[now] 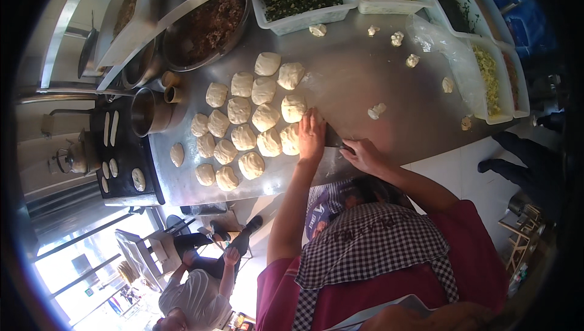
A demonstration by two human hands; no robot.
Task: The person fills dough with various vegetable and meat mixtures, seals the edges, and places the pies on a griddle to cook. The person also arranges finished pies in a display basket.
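Note:
On the steel worktop (360, 71), my left hand (312, 137) lies flat with its fingers stretched out, against the right side of a dough piece (289, 139). Its fingertips reach the lower edge of another dough piece (293, 108). My right hand (367, 155) grips the dark handle of a flat metal blade (334, 137), a scraper or a knife. The blade lies low over the worktop, close beside my left hand, which hides part of it. Several more rounded dough pieces (238, 110) spread out in rows to the left.
Small dough scraps (376, 111) dot the worktop. Along the back stand a steel bowl of minced filling (171, 55) and white tubs of chopped greens (310, 18). A black griddle (125, 148) with flat breads (138, 179) adjoins at left. Another person (196, 294) sits below left.

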